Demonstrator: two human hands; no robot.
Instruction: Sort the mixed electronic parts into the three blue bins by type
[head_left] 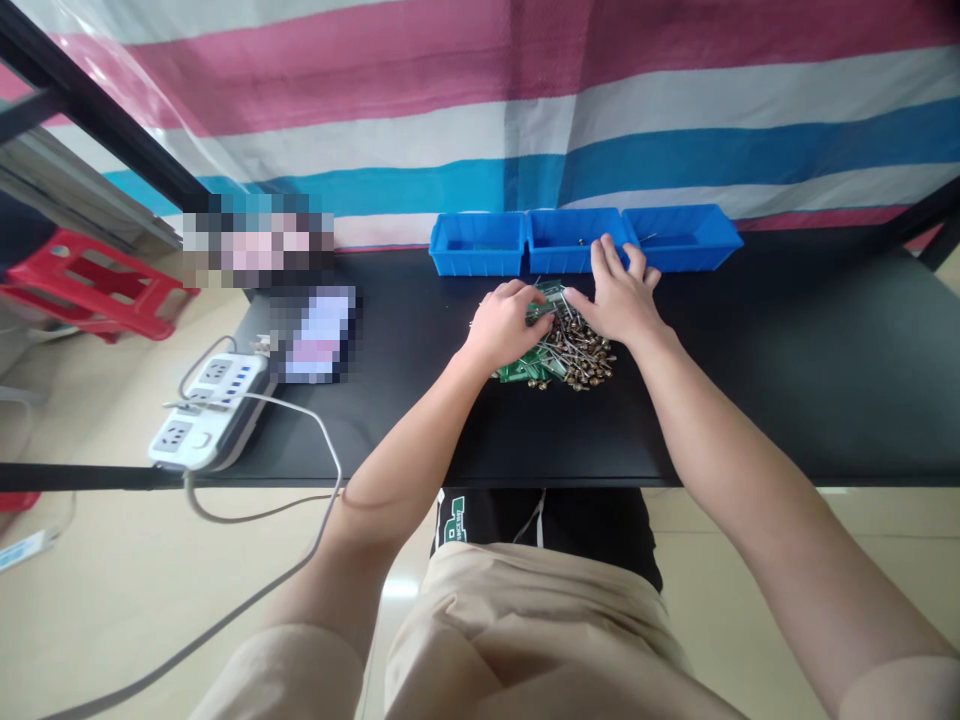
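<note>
**Beige shirt [540, 640] at the near edge, two bare hands over a heap of metal pins [589, 360]**

Seen from the head camera, a person in the beige shirt and black trousers [607, 520] stands close against a black table [810, 370], both forearms stretched across it. The heap of metal pins, many with brownish heads, lies on the tabletop around the middle, mixed with silvery lengths and green pieces [525, 368] on its left and near side. The left hand [510, 325] rests over the heap's left part, fingers curled and thumb close to the forefinger; whether a pin is caught between them cannot be told. The right hand [622, 295] is spread, thumb toward the heap and fingertips above the middle blue bin [559, 262], apparently gripping nothing.

Work looks to be at an early stage. Most pieces lie loose on the table. On the far side, the middle blue bin shows one tiny piece, the right blue bin [686, 258] a single thin pin, and the left blue bin [478, 263] only something faint, too indistinct to name. Nearly the whole heap, by that measure, is left to handle.

At left sit a white power strip [214, 410] and a pixelated, phone-like object [322, 335]; a striped sheet [675, 100] hangs behind.
</note>
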